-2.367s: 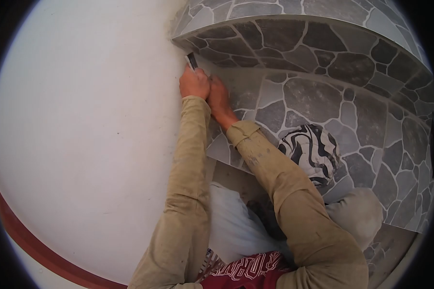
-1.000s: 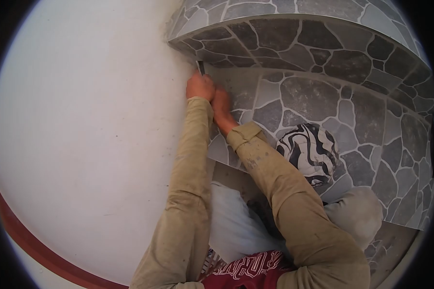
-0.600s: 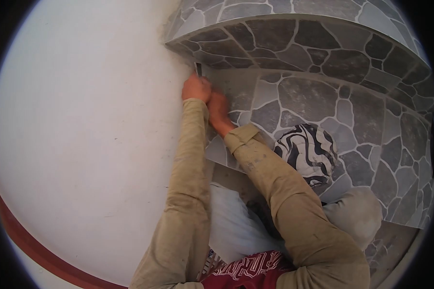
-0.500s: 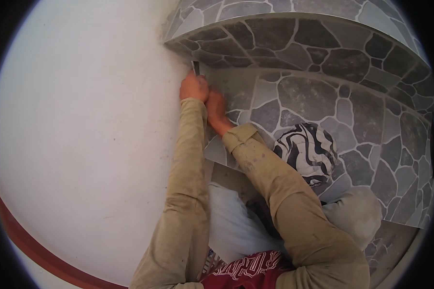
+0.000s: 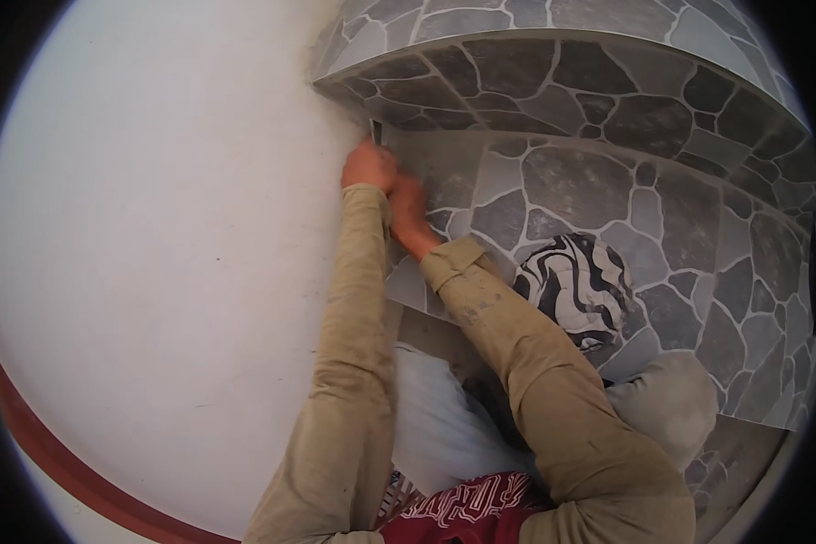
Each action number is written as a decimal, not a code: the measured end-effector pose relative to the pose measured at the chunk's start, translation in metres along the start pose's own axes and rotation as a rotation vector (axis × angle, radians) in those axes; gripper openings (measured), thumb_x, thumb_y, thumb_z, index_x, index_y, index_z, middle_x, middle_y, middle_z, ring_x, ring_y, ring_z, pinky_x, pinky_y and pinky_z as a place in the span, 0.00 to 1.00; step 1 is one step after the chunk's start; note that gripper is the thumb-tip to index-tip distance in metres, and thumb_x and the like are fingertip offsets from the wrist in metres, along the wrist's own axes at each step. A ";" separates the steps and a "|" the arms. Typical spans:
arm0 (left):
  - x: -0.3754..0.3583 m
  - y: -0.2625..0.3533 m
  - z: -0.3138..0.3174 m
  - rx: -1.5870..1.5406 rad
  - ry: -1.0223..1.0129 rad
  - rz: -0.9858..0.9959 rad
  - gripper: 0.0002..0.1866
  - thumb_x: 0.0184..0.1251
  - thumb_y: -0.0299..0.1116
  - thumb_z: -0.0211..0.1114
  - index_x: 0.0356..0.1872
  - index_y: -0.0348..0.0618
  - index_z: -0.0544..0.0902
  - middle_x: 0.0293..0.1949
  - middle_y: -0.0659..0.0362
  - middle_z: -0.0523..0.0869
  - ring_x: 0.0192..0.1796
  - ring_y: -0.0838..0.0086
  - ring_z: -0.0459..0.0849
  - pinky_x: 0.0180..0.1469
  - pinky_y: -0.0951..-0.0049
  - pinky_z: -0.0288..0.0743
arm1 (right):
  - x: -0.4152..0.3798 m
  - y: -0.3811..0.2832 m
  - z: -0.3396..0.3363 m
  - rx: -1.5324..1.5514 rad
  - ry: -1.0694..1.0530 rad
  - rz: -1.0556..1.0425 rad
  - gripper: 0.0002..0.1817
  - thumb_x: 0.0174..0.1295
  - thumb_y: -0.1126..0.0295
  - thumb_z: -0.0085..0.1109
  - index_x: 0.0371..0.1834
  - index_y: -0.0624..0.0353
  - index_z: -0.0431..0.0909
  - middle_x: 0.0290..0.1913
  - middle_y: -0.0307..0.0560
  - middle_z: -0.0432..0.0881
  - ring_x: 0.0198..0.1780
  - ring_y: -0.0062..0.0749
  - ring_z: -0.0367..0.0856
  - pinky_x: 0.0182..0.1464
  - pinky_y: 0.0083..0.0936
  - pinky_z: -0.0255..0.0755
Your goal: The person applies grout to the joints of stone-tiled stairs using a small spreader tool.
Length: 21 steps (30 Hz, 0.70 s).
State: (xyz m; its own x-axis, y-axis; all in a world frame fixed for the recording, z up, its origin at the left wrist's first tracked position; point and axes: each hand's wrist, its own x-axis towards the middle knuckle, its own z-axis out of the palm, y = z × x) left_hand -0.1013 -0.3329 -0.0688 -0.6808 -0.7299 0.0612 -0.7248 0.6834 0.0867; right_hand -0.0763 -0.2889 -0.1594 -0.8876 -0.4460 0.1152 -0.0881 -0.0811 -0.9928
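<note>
My left hand (image 5: 369,167) is closed around a narrow flat-bladed tool (image 5: 376,132), which looks like a scraper. Only the dark, light-edged blade sticks out past the fingers, pointing into the corner where the white wall (image 5: 181,208) meets the stone-patterned step. Pressed close beside it is my right hand (image 5: 408,207), its fingers curled and slightly blurred. The handle is hidden, so I cannot make out what the right fingers grip. Both hands are low over the tread (image 5: 576,181), near the foot of the riser (image 5: 517,68).
A round black-and-white patterned cushion (image 5: 576,290) lies on the tread, right of my right forearm. My knee (image 5: 666,403) is beside it. The curved upper step (image 5: 607,14) overhangs the riser. A red-brown band (image 5: 63,480) runs along the wall at lower left.
Both hands and the blade have shifted very slightly right and toward me. The grip looks the same, and the cushion has stayed in place.
</note>
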 end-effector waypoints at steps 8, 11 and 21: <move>0.002 -0.005 0.009 -0.049 -0.050 -0.012 0.20 0.64 0.40 0.54 0.50 0.37 0.80 0.47 0.36 0.83 0.53 0.38 0.79 0.57 0.47 0.71 | -0.001 0.001 -0.004 0.024 0.025 0.000 0.12 0.59 0.63 0.59 0.35 0.61 0.83 0.35 0.60 0.84 0.41 0.62 0.81 0.39 0.47 0.74; -0.001 0.004 -0.010 -0.067 -0.026 -0.010 0.20 0.64 0.40 0.54 0.50 0.37 0.80 0.47 0.35 0.83 0.53 0.38 0.79 0.58 0.46 0.71 | 0.004 0.003 -0.004 -0.089 -0.043 -0.041 0.12 0.59 0.62 0.59 0.34 0.61 0.83 0.33 0.60 0.84 0.40 0.63 0.81 0.39 0.48 0.74; -0.001 -0.015 -0.029 -0.085 0.109 0.010 0.19 0.63 0.37 0.54 0.49 0.35 0.80 0.44 0.34 0.83 0.51 0.37 0.80 0.55 0.47 0.72 | 0.004 -0.039 -0.007 -0.060 -0.056 -0.057 0.12 0.64 0.65 0.53 0.43 0.60 0.80 0.43 0.59 0.79 0.47 0.60 0.79 0.44 0.47 0.74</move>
State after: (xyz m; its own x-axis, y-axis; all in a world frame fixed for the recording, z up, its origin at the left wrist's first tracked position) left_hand -0.0869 -0.3429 -0.0411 -0.6692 -0.7235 0.1696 -0.7034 0.6903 0.1693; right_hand -0.0798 -0.2809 -0.1202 -0.8539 -0.4915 0.1712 -0.1657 -0.0550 -0.9846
